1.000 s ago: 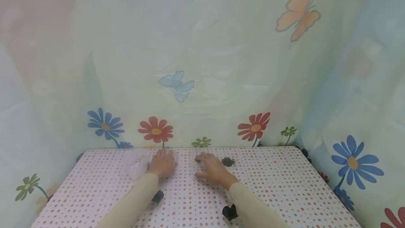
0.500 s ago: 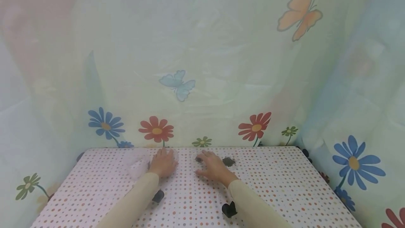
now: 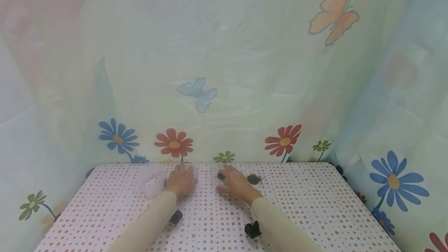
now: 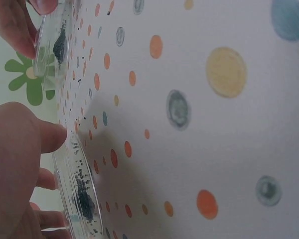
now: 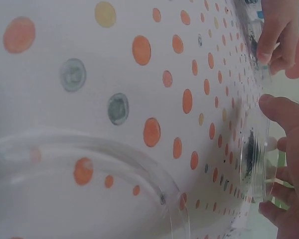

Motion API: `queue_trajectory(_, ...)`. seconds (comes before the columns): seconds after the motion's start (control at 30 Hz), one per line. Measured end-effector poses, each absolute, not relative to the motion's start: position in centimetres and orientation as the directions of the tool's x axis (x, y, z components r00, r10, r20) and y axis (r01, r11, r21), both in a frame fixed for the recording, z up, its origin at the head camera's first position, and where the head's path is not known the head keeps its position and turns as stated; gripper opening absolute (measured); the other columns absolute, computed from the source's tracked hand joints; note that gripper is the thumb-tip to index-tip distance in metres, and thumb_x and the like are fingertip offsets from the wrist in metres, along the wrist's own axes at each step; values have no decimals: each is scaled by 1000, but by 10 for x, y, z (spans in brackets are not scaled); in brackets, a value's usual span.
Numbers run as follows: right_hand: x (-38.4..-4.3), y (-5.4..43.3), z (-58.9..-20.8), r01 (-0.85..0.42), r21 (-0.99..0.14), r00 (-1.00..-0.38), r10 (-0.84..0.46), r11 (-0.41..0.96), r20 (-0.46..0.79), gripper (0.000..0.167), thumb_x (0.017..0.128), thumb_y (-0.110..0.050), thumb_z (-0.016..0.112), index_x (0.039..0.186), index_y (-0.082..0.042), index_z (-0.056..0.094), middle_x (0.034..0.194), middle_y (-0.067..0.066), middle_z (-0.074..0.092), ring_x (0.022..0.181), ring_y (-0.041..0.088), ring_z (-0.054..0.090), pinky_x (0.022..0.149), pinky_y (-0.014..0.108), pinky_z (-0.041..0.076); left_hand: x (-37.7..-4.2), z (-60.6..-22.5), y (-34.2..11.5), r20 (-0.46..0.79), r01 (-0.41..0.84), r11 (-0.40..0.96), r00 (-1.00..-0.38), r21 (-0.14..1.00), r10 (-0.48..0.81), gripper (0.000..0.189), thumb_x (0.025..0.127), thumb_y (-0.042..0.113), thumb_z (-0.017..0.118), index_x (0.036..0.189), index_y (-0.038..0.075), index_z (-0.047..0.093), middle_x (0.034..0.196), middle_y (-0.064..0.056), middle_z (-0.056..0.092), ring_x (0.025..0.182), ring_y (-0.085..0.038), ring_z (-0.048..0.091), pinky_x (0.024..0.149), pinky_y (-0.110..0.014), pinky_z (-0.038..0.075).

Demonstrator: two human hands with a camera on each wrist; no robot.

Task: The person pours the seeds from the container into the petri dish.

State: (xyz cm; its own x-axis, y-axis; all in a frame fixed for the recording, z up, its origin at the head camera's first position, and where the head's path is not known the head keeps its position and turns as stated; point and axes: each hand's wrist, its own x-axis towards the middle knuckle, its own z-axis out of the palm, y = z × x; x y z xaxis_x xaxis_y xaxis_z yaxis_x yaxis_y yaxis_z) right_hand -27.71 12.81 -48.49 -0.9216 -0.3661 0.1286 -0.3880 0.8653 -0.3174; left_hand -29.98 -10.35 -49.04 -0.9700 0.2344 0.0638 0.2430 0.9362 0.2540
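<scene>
My left hand (image 3: pixel 181 181) lies over a clear round petri dish (image 4: pixel 95 211) near the table's back edge. Thumb and fingers grip its rim in the left wrist view, and dark granules (image 4: pixel 83 201) lie heaped inside. To the right, my right hand (image 3: pixel 238 185) spans a second petri dish (image 5: pixel 259 172) with its thumb and spread fingers at the rim. That one holds a dark granule pile (image 5: pixel 250 152) too. Both dishes are partly hidden by the hands in the head view.
Another dark granule pile (image 3: pixel 254 179) sits right of my right hand. A pale clear dish (image 3: pixel 151 184) lies left of my left hand. Black heart-shaped pieces (image 3: pixel 252 229) are near the forearms. A transparent ring-shaped rim (image 5: pixel 139 154) shows close to the right wrist. Dotted cloth (image 3: pixel 315 205) covers the table.
My right hand's fingers have shifted slightly, showing a little more of the dark pile beside the fingertips. My left hand stays in place. The head view has drifted a little.
</scene>
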Motion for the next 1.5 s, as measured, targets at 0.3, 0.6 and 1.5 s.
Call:
queue_trajectory(0.3, -281, 125, -486, -366, -321, -931, -346, 874, 119, 64, 87, -45, 67, 140, -13, 50, 153, 16, 38, 141, 37, 36, 111, 57, 36, -302, -493, -104, 66, 245, 939, -970, 242, 236, 60, 95, 38, 56, 144, 5, 41, 151, -26, 34, 140, -45, 33, 112, -60, 31)
queue_trajectory(0.6, -282, 122, -483, -372, -320, -928, -344, 871, 143, 62, 87, -41, 69, 137, -10, 52, 151, 19, 41, 140, 39, 37, 109, 58, 37, -307, -501, -103, 106, 267, 949, -962, 170, 252, 59, 95, 40, 55, 141, 5, 44, 145, -26, 40, 137, -43, 38, 110, -58, 36)
queue_trajectory(1.5, -296, 119, -489, -336, -364, -942, -314, 869, 119, 64, 87, -42, 69, 139, -10, 50, 153, 19, 37, 141, 40, 35, 112, 56, 35, -305, -498, -103, 96, 262, 949, -964, 174, 248, 59, 95, 39, 55, 141, 4, 43, 146, -27, 39, 137, -44, 38, 111, -58, 35)
